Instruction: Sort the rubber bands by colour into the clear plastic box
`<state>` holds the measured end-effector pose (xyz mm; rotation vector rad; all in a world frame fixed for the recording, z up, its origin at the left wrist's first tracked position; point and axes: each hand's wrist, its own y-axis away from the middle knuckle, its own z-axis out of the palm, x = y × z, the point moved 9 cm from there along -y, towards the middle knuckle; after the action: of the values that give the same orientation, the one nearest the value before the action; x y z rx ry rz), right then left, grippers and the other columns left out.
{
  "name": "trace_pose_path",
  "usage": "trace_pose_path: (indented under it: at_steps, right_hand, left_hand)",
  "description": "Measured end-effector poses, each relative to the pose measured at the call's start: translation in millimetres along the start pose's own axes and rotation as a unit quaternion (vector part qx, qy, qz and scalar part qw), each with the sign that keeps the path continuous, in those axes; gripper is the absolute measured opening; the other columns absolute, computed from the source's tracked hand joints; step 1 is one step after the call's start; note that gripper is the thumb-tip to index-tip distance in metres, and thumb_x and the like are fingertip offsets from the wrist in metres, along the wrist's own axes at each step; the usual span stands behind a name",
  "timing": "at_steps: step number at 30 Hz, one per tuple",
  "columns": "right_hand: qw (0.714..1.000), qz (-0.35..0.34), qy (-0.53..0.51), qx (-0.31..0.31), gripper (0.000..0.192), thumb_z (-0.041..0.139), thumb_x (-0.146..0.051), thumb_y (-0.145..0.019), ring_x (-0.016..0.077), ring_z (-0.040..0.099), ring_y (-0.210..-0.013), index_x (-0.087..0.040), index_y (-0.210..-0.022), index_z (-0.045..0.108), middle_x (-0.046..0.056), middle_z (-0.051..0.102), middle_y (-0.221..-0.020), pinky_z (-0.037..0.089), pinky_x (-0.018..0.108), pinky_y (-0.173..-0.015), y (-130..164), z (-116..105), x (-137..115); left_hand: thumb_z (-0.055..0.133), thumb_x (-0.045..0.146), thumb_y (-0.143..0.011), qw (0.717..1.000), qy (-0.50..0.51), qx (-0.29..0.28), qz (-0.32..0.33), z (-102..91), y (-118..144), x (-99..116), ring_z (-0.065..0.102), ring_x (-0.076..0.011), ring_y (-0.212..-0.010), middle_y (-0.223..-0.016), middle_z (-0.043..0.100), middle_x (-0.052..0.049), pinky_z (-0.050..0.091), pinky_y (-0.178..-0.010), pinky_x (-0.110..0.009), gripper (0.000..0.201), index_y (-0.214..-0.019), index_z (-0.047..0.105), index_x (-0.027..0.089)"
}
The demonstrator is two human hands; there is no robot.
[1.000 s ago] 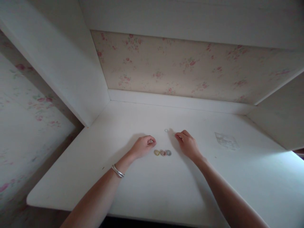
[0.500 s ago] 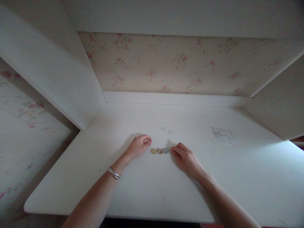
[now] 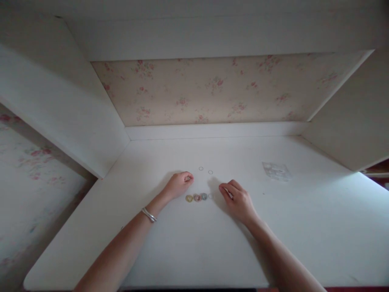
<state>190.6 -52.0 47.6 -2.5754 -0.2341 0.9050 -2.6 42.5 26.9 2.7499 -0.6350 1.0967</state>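
Observation:
My left hand (image 3: 179, 184) rests on the white desk (image 3: 194, 247) with its fingers curled into a loose fist; nothing shows inside it. Just right of it lies a short row of small rings: a yellow ring (image 3: 189, 198), a pink ring (image 3: 197, 197), a grey-blue ring (image 3: 204, 196) and a faint clear ring (image 3: 210, 196). My right hand (image 3: 238, 199) lies flat on the desk a little right of that row, fingers loosely bent and apart from the clear ring, holding nothing. Two more clear rings (image 3: 201, 168) (image 3: 210, 172) lie farther back.
A small clear plastic bag (image 3: 276, 171) lies on the desk at the right. White side panels (image 3: 60, 109) and a flowered back wall (image 3: 212, 89) enclose the desk. A bracelet (image 3: 149, 214) sits on my left wrist.
My right hand came from the far clear rings to the row's right end, then drew back right. A second far ring and a clear ring at the row's end have appeared. My left hand stayed.

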Motion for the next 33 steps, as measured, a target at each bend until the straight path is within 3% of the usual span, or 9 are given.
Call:
trace_pose_path:
  at_steps: [6, 16, 21, 28, 33]
  right_hand:
    - [0.998, 0.062, -0.005, 0.029, 0.029, 0.041, -0.036, -0.091, 0.0117, 0.054, -0.064, -0.022, -0.088, 0.066, 0.003, 0.058, -0.080, 0.040, 0.023, -0.060, -4, -8, 25]
    - [0.998, 0.059, -0.025, 0.016, 0.030, 0.039, -0.036, -0.092, 0.0115, 0.054, -0.064, -0.022, -0.088, 0.065, 0.002, 0.057, -0.080, 0.040, 0.023, -0.062, -6, -6, 23]
    - [0.998, 0.053, -0.029, 0.012, 0.029, 0.040, -0.035, -0.092, 0.0111, 0.054, -0.065, -0.022, -0.089, 0.065, 0.002, 0.056, -0.080, 0.040, 0.023, -0.062, -6, -5, 23]
    - [0.999, 0.049, -0.022, 0.002, 0.031, 0.038, -0.037, -0.093, 0.0114, 0.055, -0.066, -0.022, -0.090, 0.065, 0.003, 0.057, -0.081, 0.039, 0.023, -0.062, -6, -2, 23]
    - [0.999, 0.046, -0.019, -0.003, 0.032, 0.037, -0.038, -0.093, 0.0112, 0.055, -0.064, -0.022, -0.089, 0.064, 0.003, 0.058, -0.082, 0.039, 0.023, -0.060, -6, -1, 21]
  left_hand:
    - [0.052, 0.032, -0.084, 0.991, -0.130, -0.017, 0.034, 14.3, -41, 26, 0.063, -0.0196, -0.088, -0.098, 0.070, -0.005, 0.044, -0.079, -0.028, 0.024, -0.102, 0.066, 0.024]
    - [0.048, 0.030, -0.087, 0.988, -0.150, -0.027, 0.008, 28.6, -56, 24, 0.062, -0.0233, -0.090, -0.098, 0.069, -0.010, 0.043, -0.082, -0.032, 0.023, -0.095, 0.067, 0.021]
    - [0.051, 0.029, -0.084, 0.986, -0.146, -0.069, 0.031, 32.3, -47, 38, 0.063, -0.0204, -0.086, -0.093, 0.070, -0.008, 0.043, -0.076, -0.028, 0.020, -0.089, 0.068, 0.021]
    - [0.050, 0.036, -0.084, 0.974, -0.108, -0.168, 0.103, 47.5, -8, 72, 0.061, -0.0161, -0.066, -0.075, 0.070, -0.002, 0.041, -0.063, -0.025, 0.021, -0.084, 0.067, 0.023]
    - [0.052, 0.028, -0.081, 0.969, -0.121, -0.164, 0.138, 50.0, 8, 86, 0.063, -0.0206, -0.079, -0.084, 0.070, -0.004, 0.041, -0.067, -0.027, 0.016, -0.081, 0.068, 0.025]
